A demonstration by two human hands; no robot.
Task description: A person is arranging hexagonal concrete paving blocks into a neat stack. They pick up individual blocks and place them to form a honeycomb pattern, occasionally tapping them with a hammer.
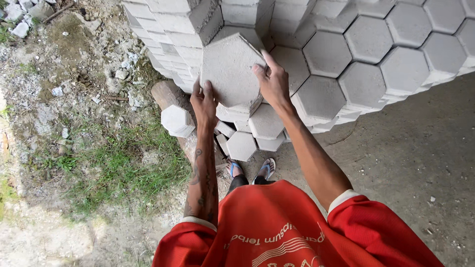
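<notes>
I hold a grey hexagonal concrete paving block (230,69) up in front of me with both hands. My left hand (204,103) grips its lower left edge, fingers on the face. My right hand (272,81) clasps its right edge with the fingers wrapped over the rim. The block is tilted, its flat face turned toward me, just above a few loose hexagonal blocks (257,131) on the ground.
A large leaning stack of hexagonal blocks (368,54) fills the upper right. A loose block (177,120) rests on a log (168,94) to the left. Grass and rubble (99,158) lie left, bare concrete floor (415,158) right. My sandalled feet (252,169) stand below.
</notes>
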